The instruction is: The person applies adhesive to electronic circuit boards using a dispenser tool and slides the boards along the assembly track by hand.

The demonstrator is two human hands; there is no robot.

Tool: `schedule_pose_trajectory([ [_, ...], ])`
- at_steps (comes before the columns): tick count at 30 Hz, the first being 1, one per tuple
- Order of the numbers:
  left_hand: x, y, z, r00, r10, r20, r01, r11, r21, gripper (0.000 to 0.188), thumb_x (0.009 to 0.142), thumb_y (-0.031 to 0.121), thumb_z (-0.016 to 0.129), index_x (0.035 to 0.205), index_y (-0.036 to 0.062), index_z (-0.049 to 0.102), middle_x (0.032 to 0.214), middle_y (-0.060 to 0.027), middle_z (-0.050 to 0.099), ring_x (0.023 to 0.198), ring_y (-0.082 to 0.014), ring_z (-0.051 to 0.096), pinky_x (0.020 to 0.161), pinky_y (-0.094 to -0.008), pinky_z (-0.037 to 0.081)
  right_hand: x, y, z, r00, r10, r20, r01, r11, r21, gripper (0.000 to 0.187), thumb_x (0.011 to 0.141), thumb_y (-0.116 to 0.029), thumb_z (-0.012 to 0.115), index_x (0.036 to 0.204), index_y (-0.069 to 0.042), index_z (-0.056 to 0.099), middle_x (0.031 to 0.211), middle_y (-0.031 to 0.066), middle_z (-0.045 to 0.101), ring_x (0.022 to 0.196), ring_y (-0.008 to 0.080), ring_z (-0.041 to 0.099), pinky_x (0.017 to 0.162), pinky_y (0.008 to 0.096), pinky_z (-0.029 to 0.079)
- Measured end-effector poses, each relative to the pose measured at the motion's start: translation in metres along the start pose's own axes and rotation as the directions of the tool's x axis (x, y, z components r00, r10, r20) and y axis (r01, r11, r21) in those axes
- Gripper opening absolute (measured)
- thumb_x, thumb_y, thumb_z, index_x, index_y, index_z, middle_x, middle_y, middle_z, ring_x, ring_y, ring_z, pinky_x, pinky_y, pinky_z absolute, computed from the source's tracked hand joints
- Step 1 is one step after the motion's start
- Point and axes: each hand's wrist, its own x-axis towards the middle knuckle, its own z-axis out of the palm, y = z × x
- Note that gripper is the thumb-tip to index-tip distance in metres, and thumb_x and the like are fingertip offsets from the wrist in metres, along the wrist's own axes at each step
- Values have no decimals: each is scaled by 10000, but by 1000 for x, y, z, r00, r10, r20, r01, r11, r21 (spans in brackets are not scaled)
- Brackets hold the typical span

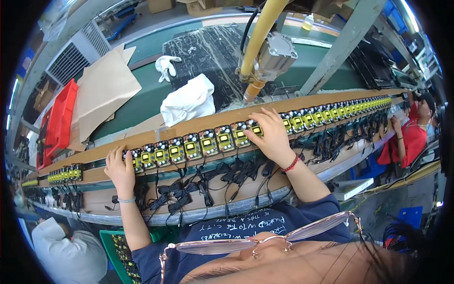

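Observation:
A long row of small circuit boards with yellow transformers [191, 147] sits along a narrow rail in front of me. My left hand [119, 173] is closed around the left end of the near group, its thumb against the end board. Further right, my right hand [272, 138] lies across the row with thumb and fingers apart. Its thumb touches the near side of the boards, and its fingers reach over the far side. Black cables [177, 195] hang from the boards in bundles towards me. My palms hide the boards directly beneath them.
A separate group of boards [65, 175] stands further left on the rail. Beyond lie a white cloth [188, 100], a white glove [166, 67], brown cardboard [106, 90] and a red tray [61, 120]. A yellow pole [261, 35] rises behind the row. A person in red [411, 137] works at right.

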Motion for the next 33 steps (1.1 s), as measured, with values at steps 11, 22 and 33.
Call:
schedule_pose_trajectory([
  [11, -3, 8, 8, 1000, 6, 22, -5, 998, -62, 312, 855, 303, 552, 1087, 99, 594, 1164, -75, 582, 1173, -296, 463, 929, -472, 308, -8, 15, -1, 998, 67, -8, -67, 968, -241, 237, 845, -261, 601, 1049, -144, 632, 1116, 56, 637, 1208, 310, 464, 1072, 572, 147],
  [22, 0, -3, -6, 997, 36, -66, -41, 996, -77, 337, 806, 313, 604, 1062, 93, 608, 1128, -90, 591, 1143, -314, 476, 933, -458, 343, -31, 117, -85, 940, 325, -107, -299, 625, -721, 469, 855, -420, 567, 1283, -232, 529, 1280, 163, 507, 1164, 395, 457, 955, 472, 375],
  [33, -12, 5, -10, 999, 16, -28, -18, 997, -75, 368, 813, 324, 595, 1110, 106, 595, 1151, -81, 582, 1164, -310, 473, 843, -434, 381, -118, 415, -160, 655, 629, -419, -651, 188, -736, 568, 901, -572, 372, 1399, -298, 354, 1383, 121, 419, 1256, 317, 406, 1028, 566, 215],
])
